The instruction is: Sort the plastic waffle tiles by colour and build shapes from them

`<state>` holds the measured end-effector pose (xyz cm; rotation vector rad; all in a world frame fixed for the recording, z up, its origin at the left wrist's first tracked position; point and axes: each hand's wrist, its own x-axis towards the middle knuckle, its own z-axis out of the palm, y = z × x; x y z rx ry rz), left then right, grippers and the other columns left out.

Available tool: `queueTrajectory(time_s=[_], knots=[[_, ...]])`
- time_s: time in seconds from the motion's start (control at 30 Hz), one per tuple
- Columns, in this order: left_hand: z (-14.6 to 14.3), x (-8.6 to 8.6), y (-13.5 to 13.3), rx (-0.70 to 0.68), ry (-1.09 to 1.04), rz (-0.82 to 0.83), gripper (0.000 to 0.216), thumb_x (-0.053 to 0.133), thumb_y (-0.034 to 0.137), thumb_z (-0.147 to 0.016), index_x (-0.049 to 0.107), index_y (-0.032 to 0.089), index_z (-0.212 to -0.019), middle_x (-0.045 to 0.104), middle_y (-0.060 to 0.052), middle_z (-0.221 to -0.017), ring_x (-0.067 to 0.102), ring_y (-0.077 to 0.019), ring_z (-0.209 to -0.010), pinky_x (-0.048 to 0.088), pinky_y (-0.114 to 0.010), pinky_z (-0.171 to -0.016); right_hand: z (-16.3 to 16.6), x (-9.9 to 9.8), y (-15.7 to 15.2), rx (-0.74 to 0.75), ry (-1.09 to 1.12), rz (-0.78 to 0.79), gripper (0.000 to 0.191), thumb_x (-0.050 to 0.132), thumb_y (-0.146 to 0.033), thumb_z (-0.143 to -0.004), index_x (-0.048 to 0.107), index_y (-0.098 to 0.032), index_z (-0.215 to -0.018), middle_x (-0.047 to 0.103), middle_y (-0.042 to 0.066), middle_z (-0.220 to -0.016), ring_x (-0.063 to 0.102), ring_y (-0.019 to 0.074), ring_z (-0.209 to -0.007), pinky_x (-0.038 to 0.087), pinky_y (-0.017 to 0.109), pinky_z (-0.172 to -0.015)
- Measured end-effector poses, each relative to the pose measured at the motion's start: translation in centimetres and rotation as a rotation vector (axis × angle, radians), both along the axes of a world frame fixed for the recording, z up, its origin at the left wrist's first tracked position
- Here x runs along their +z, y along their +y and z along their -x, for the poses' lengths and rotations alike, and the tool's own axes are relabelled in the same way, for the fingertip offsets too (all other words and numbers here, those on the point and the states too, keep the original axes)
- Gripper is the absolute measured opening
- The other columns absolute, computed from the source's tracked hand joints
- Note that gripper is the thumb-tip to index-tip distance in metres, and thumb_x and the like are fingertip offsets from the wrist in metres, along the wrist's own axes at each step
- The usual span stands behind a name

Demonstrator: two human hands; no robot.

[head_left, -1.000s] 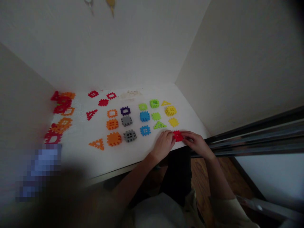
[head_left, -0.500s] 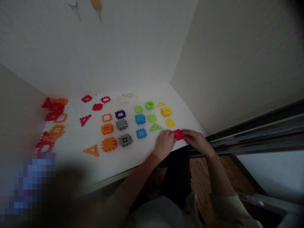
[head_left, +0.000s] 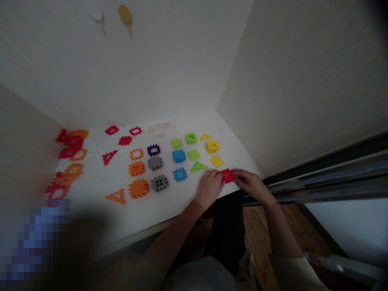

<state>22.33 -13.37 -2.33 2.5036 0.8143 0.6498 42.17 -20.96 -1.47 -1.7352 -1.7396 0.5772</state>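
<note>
A red interlocking building piece (head_left: 228, 175), square with notched edges and a window grid, is at the front right edge of the white table (head_left: 169, 202). My left hand (head_left: 210, 186) grips its left side with bent fingers. From the other side, my right hand (head_left: 250, 182) pinches its right edge. Just beyond lies a flat yellow piece (head_left: 217, 161), with a stack of yellow window pieces (head_left: 212, 146) and a yellow triangle (head_left: 206, 137) farther back. To the left of these are a green triangle (head_left: 199, 166) and a blue window piece (head_left: 180, 174).
Grey pieces (head_left: 160, 183), orange pieces (head_left: 138, 188) and a purple frame (head_left: 153, 150) stand in groups mid-table. Red and orange pieces (head_left: 72, 171) are heaped at the left wall. Walls enclose the table's back and sides; a dark rail (head_left: 327, 190) runs at right.
The view has tilted slightly, so everything sits a little lower in the picture. Both hands stay on the red piece at the table edge; the groups of pieces have not moved.
</note>
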Motion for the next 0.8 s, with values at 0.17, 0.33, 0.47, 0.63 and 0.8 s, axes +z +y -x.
queueTrajectory(time_s=[0.17, 0.33, 0.47, 0.63, 0.8], knots=[[0.6, 0.2, -0.5, 0.017, -0.030, 0.039, 0.023, 0.053, 0.024, -0.087, 0.056, 0.015, -0.108, 0.058, -0.012, -0.112, 0.053, -0.0228, -0.105, 0.043, -0.042, -0.094, 0.2, 1.6, 0.3, -0.126, -0.069, -0.022, 0.033, 0.058, -0.034, -0.080, 0.063, -0.019, -0.109, 0.066, 0.009, -0.109, 0.064, 0.0204, -0.089, 0.054, 0.033, -0.075], [3.2, 0.3, -1.7, 0.039, -0.106, 0.092, 0.027, 0.055, 0.022, -0.085, 0.055, 0.015, -0.111, 0.054, -0.011, -0.123, 0.049, -0.0229, -0.114, 0.042, -0.042, -0.101, 2.2, 3.1, 3.9, -0.187, -0.287, -0.080, 0.035, 0.057, -0.038, -0.081, 0.063, -0.016, -0.107, 0.067, 0.011, -0.104, 0.062, 0.0237, -0.094, 0.048, 0.038, -0.087], [6.6, 0.1, -3.1, 0.069, -0.192, 0.117, 0.022, 0.054, 0.022, -0.085, 0.057, 0.017, -0.107, 0.056, -0.011, -0.120, 0.051, -0.0233, -0.114, 0.046, -0.043, -0.098, 4.3, 2.8, 7.3, -0.151, -0.482, -0.048, 0.038, 0.059, -0.043, -0.079, 0.064, -0.013, -0.102, 0.068, 0.014, -0.099, 0.063, 0.0257, -0.092, 0.047, 0.037, -0.085], [11.2, 0.1, -5.8, 0.060, -0.248, 0.109, 0.019, 0.053, 0.018, -0.085, 0.060, 0.020, -0.103, 0.060, -0.011, -0.114, 0.056, -0.0226, -0.107, 0.052, -0.043, -0.090, 5.3, 1.9, 9.0, -0.149, -0.628, 0.019, 0.031, 0.058, -0.044, -0.079, 0.066, -0.016, -0.087, 0.068, 0.012, -0.083, 0.063, 0.0219, -0.075, 0.048, 0.032, -0.071], [15.1, 0.9, -8.1, 0.128, -0.234, 0.078, 0.022, 0.056, 0.017, -0.083, 0.058, 0.023, -0.104, 0.062, -0.009, -0.112, 0.057, -0.0214, -0.104, 0.053, -0.041, -0.089, 5.0, 1.2, 9.2, -0.197, -0.672, 0.014, 0.034, 0.057, -0.048, -0.079, 0.067, -0.016, -0.083, 0.067, 0.012, -0.078, 0.063, 0.0224, -0.068, 0.048, 0.033, -0.065]])
